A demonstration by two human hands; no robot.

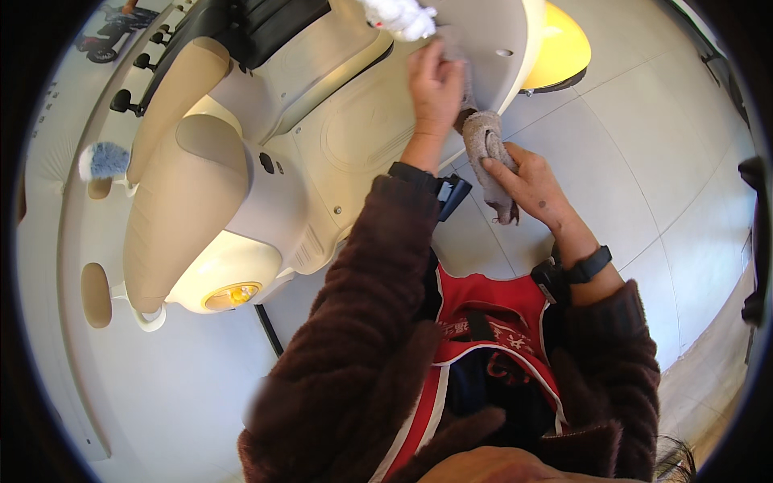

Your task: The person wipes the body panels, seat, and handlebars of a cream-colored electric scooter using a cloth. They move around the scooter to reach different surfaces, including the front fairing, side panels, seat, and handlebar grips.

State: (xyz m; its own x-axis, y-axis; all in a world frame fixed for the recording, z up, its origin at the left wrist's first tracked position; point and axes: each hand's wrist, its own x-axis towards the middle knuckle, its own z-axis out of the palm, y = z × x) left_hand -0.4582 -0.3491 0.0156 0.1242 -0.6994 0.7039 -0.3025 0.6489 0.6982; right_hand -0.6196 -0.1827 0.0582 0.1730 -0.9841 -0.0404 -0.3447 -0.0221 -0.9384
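A beige motor scooter stands in front of me and to the left. My left hand is up at the inner side of its front leg shield, with its fingers bent on a greyish-brown cloth. My right hand grips a rolled or bunched part of a greyish-brown towelling cloth, whose frayed end hangs below the fingers. The cloth runs up towards my left hand; whether it is all one piece I cannot tell. A white fluffy item hangs just above my left hand.
The scooter's yellow-lit front mudguard is at the upper right, and its tan seat is at the left. More scooters with black mirrors stand in a row behind. Grey floor tiles lie to the right.
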